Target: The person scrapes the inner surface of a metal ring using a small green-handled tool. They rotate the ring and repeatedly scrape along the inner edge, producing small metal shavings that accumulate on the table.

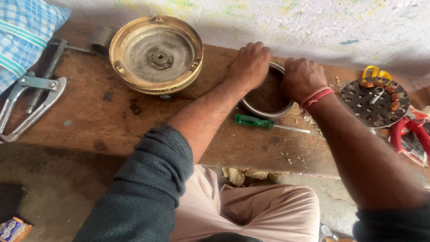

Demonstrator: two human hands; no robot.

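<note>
Bench (112, 121) of worn brown wood, perhaps, against stained pale wall (313, 27).

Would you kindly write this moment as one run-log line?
left hand: on metal ring rim | right hand: on rim opposite | green screwdriver: lying on bench beside ring

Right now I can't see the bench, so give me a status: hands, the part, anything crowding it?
Left hand and right hand both on metal ring's rim. Ring flat on bench. Green screwdriver lies just in front, not touching.
</note>
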